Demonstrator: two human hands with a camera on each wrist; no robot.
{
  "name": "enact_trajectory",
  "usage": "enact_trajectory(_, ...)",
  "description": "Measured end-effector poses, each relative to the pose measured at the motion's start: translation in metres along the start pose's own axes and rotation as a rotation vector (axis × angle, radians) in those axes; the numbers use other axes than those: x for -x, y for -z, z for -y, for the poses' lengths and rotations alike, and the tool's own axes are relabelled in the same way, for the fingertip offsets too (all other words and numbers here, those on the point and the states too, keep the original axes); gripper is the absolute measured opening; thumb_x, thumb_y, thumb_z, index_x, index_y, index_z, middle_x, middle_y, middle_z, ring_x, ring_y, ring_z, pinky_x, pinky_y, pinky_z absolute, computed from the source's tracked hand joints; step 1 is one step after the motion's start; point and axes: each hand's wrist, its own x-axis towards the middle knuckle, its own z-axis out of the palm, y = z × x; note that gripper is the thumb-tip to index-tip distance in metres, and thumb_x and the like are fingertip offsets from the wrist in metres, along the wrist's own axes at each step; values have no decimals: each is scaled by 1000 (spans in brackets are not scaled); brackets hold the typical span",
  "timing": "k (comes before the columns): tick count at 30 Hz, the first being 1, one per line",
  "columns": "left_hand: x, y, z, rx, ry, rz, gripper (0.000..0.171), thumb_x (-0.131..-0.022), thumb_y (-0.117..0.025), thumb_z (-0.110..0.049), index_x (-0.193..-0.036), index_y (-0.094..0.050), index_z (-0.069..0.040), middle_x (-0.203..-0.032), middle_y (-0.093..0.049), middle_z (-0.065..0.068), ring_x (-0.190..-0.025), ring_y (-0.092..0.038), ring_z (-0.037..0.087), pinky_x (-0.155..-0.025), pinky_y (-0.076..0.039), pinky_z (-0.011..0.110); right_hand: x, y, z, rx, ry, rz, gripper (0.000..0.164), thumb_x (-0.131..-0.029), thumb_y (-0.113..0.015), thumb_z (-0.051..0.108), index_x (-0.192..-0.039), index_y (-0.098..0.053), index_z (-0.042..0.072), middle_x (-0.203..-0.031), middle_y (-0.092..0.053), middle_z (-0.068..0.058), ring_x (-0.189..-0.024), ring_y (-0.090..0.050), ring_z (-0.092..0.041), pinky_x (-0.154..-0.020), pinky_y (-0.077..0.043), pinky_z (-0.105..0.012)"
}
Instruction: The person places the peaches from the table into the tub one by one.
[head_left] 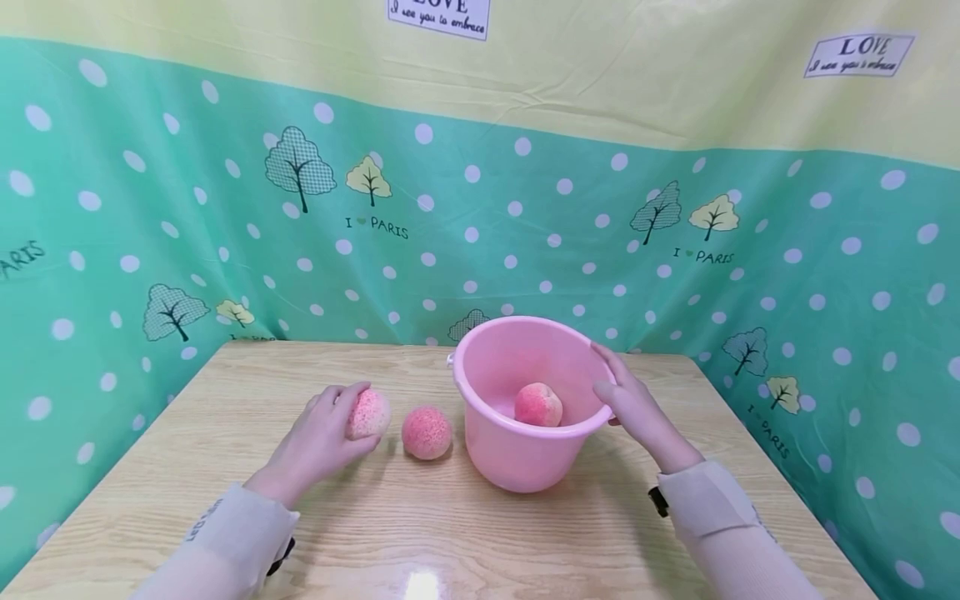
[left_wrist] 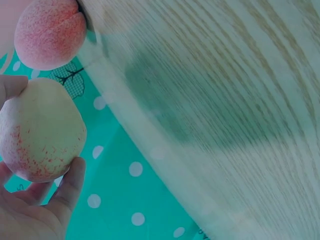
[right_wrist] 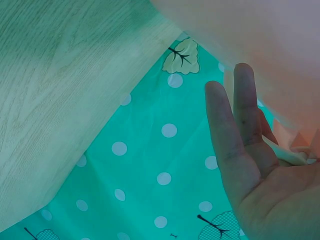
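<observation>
My left hand (head_left: 318, 442) grips a pale pink toy peach (head_left: 370, 415) over the left part of the table, fingers and thumb around its sides. In the left wrist view the held peach (left_wrist: 45, 130) shows its whitish face with red speckles. A redder peach (head_left: 427, 433) sits on the table between that hand and a pink bucket (head_left: 517, 458). Another peach (head_left: 538, 405) lies inside the bucket, which leans with its mouth towards me. My right hand (head_left: 637, 408) holds the bucket's right rim, thumb over the edge; in the right wrist view some fingers (right_wrist: 220, 115) extend along the outside.
A light wood-grain table (head_left: 405, 533) carries everything. Behind it and at both sides hangs a green and yellow cloth (head_left: 517, 217) with dots and printed trees. A small white knob of the bucket's handle mount (head_left: 451, 359) sticks out at its left rim.
</observation>
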Motion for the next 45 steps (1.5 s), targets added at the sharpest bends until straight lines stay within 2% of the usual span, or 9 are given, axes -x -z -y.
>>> enact_trajectory(5,0,2,-3,-4,-13,-14,72,-81,-79,-30,-142,-47,-7,-121,-57,19,-107,-55,38,-87,-52,57,1,0,0,1,4,3,69,-97,-41,15,-160,-13,21,-158,-28,-21,-120,-50,-40,-73,-48,-32)
enact_trajectory(13,-1,5,-7,-1,-18,-26,75,-81,-79,-30,-144,-45,-7,-124,-56,19,-111,-54,39,-92,-51,56,0,0,-2,1,9,2,69,-97,-40,16,-160,-14,21,-158,-29,-22,-119,-51,-40,-74,-50,-35)
enact_trajectory(18,-2,8,-10,1,-27,-45,74,-81,-79,-29,-142,-47,-6,-122,-57,19,-110,-54,40,-90,-51,57,1,0,-1,1,5,-1,69,-97,-40,15,-160,-14,22,-157,-29,-21,-119,-51,-39,-73,-49,-33)
enact_trajectory(27,-2,11,-12,5,-53,-85,73,-79,-80,-30,-139,-48,-4,-118,-57,20,-107,-55,41,-88,-52,58,1,0,-1,1,8,2,70,-96,-41,15,-160,-13,22,-157,-30,-21,-117,-51,-39,-75,-50,-37)
enact_trajectory(45,-2,16,-19,33,-58,-94,70,-78,-81,-28,-133,-47,-1,-122,-58,21,-111,-55,41,-93,-49,58,1,0,-1,-2,7,5,70,-96,-41,15,-160,-13,22,-158,-29,-21,-119,-51,-39,-73,-49,-33)
